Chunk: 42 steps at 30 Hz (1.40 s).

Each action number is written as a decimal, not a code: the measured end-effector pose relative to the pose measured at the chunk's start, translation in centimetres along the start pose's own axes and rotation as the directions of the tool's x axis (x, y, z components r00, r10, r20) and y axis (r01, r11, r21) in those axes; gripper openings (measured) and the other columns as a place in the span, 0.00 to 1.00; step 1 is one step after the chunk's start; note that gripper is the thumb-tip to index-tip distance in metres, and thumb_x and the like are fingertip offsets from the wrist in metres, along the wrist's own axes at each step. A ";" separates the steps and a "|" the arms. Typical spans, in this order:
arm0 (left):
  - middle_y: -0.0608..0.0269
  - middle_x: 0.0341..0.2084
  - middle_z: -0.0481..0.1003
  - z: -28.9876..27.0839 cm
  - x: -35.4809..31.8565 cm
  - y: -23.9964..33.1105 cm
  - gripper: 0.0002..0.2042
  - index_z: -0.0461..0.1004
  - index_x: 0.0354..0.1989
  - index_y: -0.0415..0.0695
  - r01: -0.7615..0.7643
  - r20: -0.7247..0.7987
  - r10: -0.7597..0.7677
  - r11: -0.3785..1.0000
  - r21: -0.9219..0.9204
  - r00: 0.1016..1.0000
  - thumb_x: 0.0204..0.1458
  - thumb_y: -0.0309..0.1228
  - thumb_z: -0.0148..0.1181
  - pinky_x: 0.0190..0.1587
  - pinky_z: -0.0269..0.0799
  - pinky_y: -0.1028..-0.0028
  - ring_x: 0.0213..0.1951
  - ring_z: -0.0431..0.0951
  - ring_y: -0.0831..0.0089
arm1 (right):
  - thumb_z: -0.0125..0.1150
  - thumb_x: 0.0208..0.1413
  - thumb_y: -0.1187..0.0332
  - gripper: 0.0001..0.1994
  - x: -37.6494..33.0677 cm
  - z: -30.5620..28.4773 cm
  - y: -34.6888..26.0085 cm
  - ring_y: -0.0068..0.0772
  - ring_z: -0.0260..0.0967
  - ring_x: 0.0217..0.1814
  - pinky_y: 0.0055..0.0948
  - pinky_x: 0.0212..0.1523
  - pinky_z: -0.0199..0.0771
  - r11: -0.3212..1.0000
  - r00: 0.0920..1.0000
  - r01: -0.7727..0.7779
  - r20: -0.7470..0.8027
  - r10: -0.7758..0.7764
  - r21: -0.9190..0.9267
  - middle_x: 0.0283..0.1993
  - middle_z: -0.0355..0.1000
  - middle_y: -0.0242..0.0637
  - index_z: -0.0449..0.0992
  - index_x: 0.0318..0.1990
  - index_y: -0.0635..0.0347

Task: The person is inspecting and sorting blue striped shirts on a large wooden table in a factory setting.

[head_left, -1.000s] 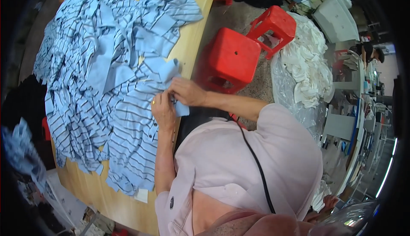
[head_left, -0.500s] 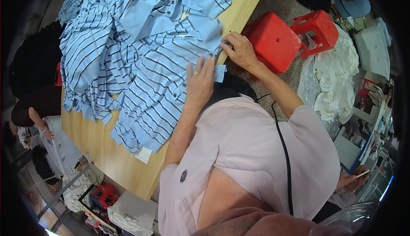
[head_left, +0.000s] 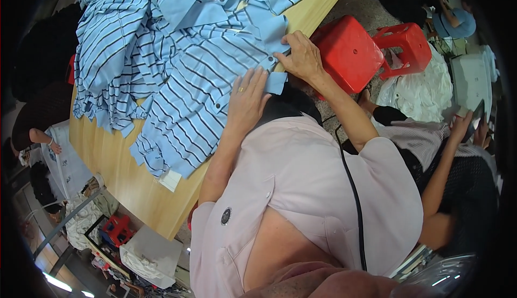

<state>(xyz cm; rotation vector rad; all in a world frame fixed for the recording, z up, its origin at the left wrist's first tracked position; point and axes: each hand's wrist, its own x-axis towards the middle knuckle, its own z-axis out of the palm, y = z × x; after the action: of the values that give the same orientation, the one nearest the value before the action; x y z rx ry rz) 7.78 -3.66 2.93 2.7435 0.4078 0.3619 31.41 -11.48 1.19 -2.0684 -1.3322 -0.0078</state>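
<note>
A light blue shirt with dark stripes (head_left: 199, 90) lies spread on the wooden table, its button placket toward me. My left hand (head_left: 247, 99) rests flat on it, fingers stretched and the thumb apart, a ring on one finger. By the table's right edge my right hand (head_left: 304, 58) touches the shirt's front edge near a dark button. Its thumb and bent forefinger stand apart, with a gap between them. A plain blue fabric tab (head_left: 276, 83) sticks out past the shirt between my hands. A small white label (head_left: 169, 180) shows at the shirt's lower end.
More striped shirts (head_left: 110, 50) are heaped across the far left of the wooden table (head_left: 134, 201). Red plastic stools (head_left: 347, 53) stand close at the right, near a white fabric bundle (head_left: 417, 93). A seated person (head_left: 452, 190) at the right holds a phone. A black cable (head_left: 353, 201) crosses my front.
My right thumb and forefinger have spread apart at the shirt's edge. My left hand stays flat on the cloth. The view has shifted, bringing more of the person at the right into sight.
</note>
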 end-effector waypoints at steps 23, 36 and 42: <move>0.58 0.44 0.81 -1.8 -7.7 -2.2 0.14 0.83 0.48 0.41 0.404 -0.404 -0.436 0.899 -0.166 0.804 0.51 0.24 0.73 0.51 0.71 0.60 0.46 0.79 0.56 | 0.72 0.63 0.64 0.12 2.8 0.1 0.3 0.14 0.66 0.36 0.21 0.38 0.70 0.584 0.949 -0.292 0.155 0.273 0.757 0.30 0.74 0.29 0.79 0.36 0.63; 0.49 0.55 0.79 -4.7 -4.8 -0.4 0.38 0.75 0.65 0.39 0.275 -0.459 -0.341 0.939 -0.207 0.820 0.45 0.40 0.82 0.60 0.70 0.58 0.58 0.77 0.50 | 0.77 0.58 0.70 0.08 5.0 -5.3 -8.2 0.20 0.71 0.29 0.24 0.31 0.68 0.830 0.999 0.020 0.012 -0.032 0.558 0.29 0.78 0.33 0.83 0.36 0.64; 0.50 0.54 0.80 -9.4 -2.2 -0.6 0.32 0.75 0.60 0.40 0.238 -0.621 -0.287 0.958 -0.162 0.729 0.41 0.26 0.74 0.64 0.66 0.60 0.58 0.78 0.50 | 0.79 0.54 0.78 0.12 8.1 -12.2 -16.5 0.26 0.73 0.36 0.23 0.35 0.69 0.352 0.770 0.636 -0.539 -0.340 0.686 0.35 0.80 0.36 0.82 0.42 0.62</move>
<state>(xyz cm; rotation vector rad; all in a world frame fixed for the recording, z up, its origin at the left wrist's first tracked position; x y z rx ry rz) 2.77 -1.07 10.83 2.3624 0.9231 1.2198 26.04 -7.23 22.14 -0.7141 -1.3259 0.0465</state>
